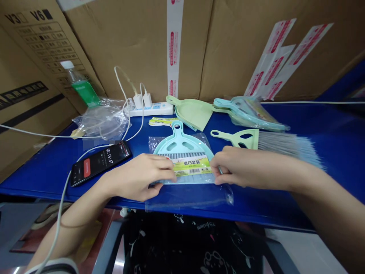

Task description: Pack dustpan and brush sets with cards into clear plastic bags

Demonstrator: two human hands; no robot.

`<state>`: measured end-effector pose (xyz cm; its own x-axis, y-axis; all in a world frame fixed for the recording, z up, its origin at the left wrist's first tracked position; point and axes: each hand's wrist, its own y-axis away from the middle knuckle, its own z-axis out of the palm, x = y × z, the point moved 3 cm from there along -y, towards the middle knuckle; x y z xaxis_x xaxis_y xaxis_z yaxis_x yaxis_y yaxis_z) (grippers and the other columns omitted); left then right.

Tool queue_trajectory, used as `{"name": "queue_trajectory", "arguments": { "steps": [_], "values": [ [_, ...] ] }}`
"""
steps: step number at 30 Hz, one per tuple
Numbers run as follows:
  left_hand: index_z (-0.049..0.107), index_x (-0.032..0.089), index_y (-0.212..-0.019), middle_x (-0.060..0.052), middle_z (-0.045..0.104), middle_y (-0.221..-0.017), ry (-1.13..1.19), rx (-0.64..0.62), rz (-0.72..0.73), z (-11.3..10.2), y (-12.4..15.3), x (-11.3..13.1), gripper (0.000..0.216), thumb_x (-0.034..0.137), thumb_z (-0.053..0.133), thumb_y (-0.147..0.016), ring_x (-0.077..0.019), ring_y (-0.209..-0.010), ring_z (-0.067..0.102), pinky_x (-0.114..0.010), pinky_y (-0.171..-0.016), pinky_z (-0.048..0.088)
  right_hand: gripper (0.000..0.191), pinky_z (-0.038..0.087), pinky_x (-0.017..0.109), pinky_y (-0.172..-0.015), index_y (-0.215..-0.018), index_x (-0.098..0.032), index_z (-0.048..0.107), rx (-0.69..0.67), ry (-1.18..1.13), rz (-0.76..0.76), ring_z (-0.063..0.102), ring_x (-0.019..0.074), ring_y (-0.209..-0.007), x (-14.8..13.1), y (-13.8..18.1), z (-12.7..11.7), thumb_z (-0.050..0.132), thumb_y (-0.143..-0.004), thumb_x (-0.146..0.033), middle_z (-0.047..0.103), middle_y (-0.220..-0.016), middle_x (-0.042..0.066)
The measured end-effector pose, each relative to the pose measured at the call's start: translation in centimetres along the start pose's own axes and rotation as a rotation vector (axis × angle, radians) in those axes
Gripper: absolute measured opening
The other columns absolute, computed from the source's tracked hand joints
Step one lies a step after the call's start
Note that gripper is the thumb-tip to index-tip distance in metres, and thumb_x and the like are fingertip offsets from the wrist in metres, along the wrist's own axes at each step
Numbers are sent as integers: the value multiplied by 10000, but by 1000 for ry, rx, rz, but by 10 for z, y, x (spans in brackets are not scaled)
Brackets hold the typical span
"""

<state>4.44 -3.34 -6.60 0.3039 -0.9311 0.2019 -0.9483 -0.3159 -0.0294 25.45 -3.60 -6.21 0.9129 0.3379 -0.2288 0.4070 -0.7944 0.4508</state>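
A light blue dustpan [203, 145] lies in front of me with its handle pointing away. A yellow-green paper label [191, 163] spans it near the front edge, over the bristles of a brush. Clear plastic bag film [186, 198] shows around the dustpan; I cannot tell whether the dustpan is inside it. My left hand [145, 176] is closed at the left end of the label and the lower left edge, its fingertips partly hidden. The lower right corner is pinched between the thumb and fingers of my right hand [235, 167].
Behind lie green dustpans [196, 112], a bagged blue set [251, 110] and a green-handled brush [248, 139]. At left are a phone [99, 163], a power strip [158, 109] with white cables, crumpled plastic [99, 120] and a bottle [85, 91]. Cardboard [137, 42] stands behind the blue tabletop [182, 211].
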Motion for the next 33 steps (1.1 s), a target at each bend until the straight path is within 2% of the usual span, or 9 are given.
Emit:
{"name": "queue_trajectory", "arguments": {
  "steps": [4, 9, 11, 13, 16, 20, 24, 28, 33],
  "values": [
    [629, 189, -963, -40, 654, -944, -10, -20, -33, 0, 6, 4, 191, 114, 482, -866, -186, -909, 618, -313, -840, 506, 159, 409, 310, -599, -706, -199, 604, 82, 87, -81, 588, 220, -702, 4, 4, 11, 564, -859, -217, 620, -755, 54],
    [627, 173, -1044, -77, 642, -1027, 74, 119, -92, 13, 26, 8, 177, 262, 555, -909, -215, -1025, 586, -373, -969, 486, 337, 497, 357, -666, -936, -195, 643, 432, 6, -386, 613, 233, -795, 12, 21, 31, 392, -993, -413, 658, -916, 90],
    [590, 164, -1171, -110, 617, -1122, 77, 144, -90, 19, 35, 10, 427, 434, 659, -848, -254, -1111, 559, -421, -1008, 476, 451, 528, 379, -739, -1104, -192, 635, 558, -10, -502, 599, 259, -941, 14, 28, 38, 460, -942, -575, 653, -1065, 116],
    [534, 156, -1267, -137, 588, -1202, 46, 146, -89, 24, 41, 11, 559, 470, 676, -827, -276, -1183, 527, -458, -1039, 459, 494, 539, 391, -785, -1182, -193, 623, 632, 24, -569, 575, 267, -1018, 15, 32, 45, 516, -910, -591, 654, -1132, 116],
    [495, 153, -1316, -139, 580, -1253, -19, 150, -105, 26, 45, 15, 447, 325, 576, -912, -256, -1220, 517, -478, -1087, 418, 339, 540, 402, -804, -1176, -170, 641, 732, 109, -594, 582, 259, -1025, 13, 34, 54, 462, -989, -389, 688, -1099, 109],
    [505, 161, -1313, -118, 636, -1196, -96, 190, -131, 27, 42, 22, 386, 308, 509, -956, -242, -1141, 571, -455, -1038, 460, 283, 528, 386, -786, -1053, -164, 686, 906, 218, -584, 626, 232, -928, 5, 34, 62, 411, -990, -173, 716, -968, 92],
    [582, 131, -1216, -102, 680, -1015, -220, 298, -180, 30, 34, 27, 296, 215, 419, -984, -202, -910, 619, -369, -860, 532, 276, 515, 358, -718, -961, -164, 674, 965, 191, -537, 627, 206, -811, 1, 31, 67, 401, -1001, -157, 693, -852, 77],
    [642, 150, -1066, -71, 673, -925, -203, 371, -175, 31, 27, 29, 262, 185, 392, -996, -166, -822, 615, -299, -752, 520, 267, 505, 341, -685, -896, -162, 631, 990, 114, -513, 594, 195, -746, -1, 28, 67, 387, -1004, -159, 662, -807, 71],
    [640, 174, -920, -38, 689, -879, -91, 326, -268, 26, 21, 20, 270, 208, 385, -1004, -167, -793, 637, -303, -706, 476, 251, 499, 348, -702, -831, -192, 588, 984, 13, -422, 610, 194, -718, -4, 22, 64, 394, -989, -167, 660, -801, 64]
  ]
}}
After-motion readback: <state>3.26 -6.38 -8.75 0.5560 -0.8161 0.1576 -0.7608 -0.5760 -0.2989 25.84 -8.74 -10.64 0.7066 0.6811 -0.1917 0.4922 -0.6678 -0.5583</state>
